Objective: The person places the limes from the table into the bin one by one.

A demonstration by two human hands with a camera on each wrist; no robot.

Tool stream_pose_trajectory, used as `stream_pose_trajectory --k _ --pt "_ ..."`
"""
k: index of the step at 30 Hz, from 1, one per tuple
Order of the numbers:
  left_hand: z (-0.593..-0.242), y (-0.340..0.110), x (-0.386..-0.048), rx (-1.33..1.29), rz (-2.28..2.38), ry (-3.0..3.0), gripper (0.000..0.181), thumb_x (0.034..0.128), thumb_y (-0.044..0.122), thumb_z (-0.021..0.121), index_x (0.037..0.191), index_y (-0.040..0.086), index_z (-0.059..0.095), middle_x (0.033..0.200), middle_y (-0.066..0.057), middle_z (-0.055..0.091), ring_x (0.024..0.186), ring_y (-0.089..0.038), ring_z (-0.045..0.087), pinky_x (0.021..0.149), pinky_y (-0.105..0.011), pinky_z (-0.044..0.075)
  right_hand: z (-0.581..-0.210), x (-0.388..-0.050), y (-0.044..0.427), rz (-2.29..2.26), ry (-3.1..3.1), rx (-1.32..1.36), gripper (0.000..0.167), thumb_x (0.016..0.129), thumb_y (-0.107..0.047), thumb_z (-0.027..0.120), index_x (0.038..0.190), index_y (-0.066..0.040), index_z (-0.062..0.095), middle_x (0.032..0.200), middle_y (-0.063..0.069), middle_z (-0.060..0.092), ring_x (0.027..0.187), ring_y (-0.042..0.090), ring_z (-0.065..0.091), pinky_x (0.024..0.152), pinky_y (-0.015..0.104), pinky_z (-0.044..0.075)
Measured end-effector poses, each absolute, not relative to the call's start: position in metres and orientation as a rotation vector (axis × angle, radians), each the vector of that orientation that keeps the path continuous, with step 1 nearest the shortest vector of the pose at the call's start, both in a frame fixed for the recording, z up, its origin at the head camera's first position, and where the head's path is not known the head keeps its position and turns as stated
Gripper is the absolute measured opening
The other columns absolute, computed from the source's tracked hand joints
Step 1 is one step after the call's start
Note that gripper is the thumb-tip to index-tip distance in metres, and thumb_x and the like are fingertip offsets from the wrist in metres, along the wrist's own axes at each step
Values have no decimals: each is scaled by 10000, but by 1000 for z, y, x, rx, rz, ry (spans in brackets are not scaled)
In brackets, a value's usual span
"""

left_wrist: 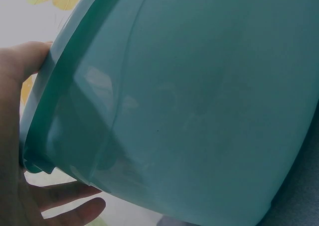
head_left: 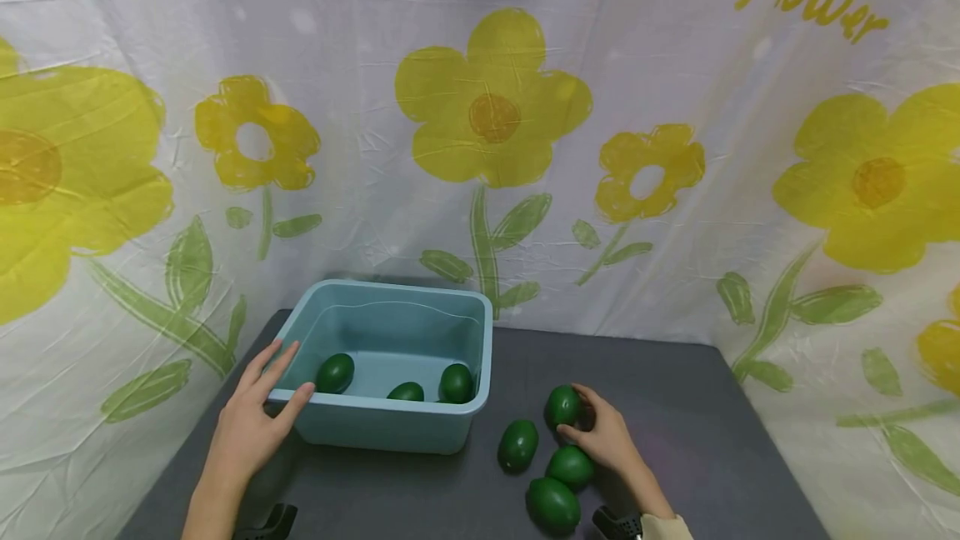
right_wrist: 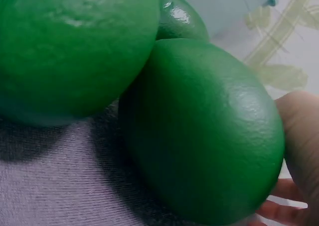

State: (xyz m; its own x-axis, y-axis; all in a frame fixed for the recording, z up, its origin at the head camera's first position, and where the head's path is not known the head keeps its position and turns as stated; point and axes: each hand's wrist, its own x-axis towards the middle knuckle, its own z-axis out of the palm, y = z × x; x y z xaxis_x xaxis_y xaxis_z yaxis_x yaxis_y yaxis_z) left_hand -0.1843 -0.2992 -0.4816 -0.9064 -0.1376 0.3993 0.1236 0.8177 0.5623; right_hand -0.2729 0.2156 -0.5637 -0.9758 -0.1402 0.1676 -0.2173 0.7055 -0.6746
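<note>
My left hand [head_left: 251,419] rests at the near left corner of a light blue plastic bin [head_left: 375,427], thumb on the front rim and spread fingers along the left rim. The left wrist view shows the thumb [left_wrist: 32,59] against the rim, with the bin's outer wall filling most of the picture. Inside the bin lie three dark green avocados [head_left: 335,373]. To the right of the bin, my right hand [head_left: 602,432] holds an avocado [head_left: 562,407] between thumb and fingers, at table level. In the right wrist view, a nearer avocado [right_wrist: 199,131] covers much of the grip.
Other avocados lie close by on the dark grey table [head_left: 675,390]: one to the left [head_left: 518,446], one just below the hand [head_left: 571,467] and another nearest the front edge [head_left: 553,507]. A white curtain [head_left: 360,215] printed with yellow flowers hangs behind and beside the table.
</note>
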Motion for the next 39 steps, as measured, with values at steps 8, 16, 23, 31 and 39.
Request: stream_pose_trajectory --k 8,16,23,31,39 --pt "-481 -300 -184 6 -843 -2557 703 1023 428 703 1644 230 437 1699 -141 342 1426 -543 446 929 -813 409 -569 -277 215 1141 -2831 237 840 820 -323 935 1500 -10 553 1319 230 702 1156 414 693 962 624 547" --pt "-481 -299 -183 8 -840 -2565 711 1023 435 703 1646 229 432 1695 -146 343 1422 -542 450 929 -813 413 -571 -278 215 1139 -2853 191 778 846 -367 899 1464 -19 579 1262 188 720 1100 371 695 927 583 559" --pt "-479 -299 -184 -2 -848 -2568 715 1025 411 706 1654 236 416 1704 -141 329 1424 -549 442 920 -808 413 -569 -277 214 1215 -2807 143 760 870 -381 876 1471 -26 573 1230 162 721 1022 277 717 842 488 584" --pt "-480 -299 -184 3 -845 -2582 720 1025 412 704 1657 234 409 1703 -149 327 1425 -551 439 917 -812 415 -553 -275 216 1206 -2734 155 764 892 -389 858 1484 -8 560 1197 171 722 998 293 719 817 480 593" --pt "-481 -298 -183 3 -854 -2567 713 1024 406 706 1653 228 419 1702 -150 331 1421 -553 444 916 -812 416 -523 -276 216 1171 -2641 191 699 917 -381 835 1472 -35 586 1174 157 727 1052 364 683 824 498 560"
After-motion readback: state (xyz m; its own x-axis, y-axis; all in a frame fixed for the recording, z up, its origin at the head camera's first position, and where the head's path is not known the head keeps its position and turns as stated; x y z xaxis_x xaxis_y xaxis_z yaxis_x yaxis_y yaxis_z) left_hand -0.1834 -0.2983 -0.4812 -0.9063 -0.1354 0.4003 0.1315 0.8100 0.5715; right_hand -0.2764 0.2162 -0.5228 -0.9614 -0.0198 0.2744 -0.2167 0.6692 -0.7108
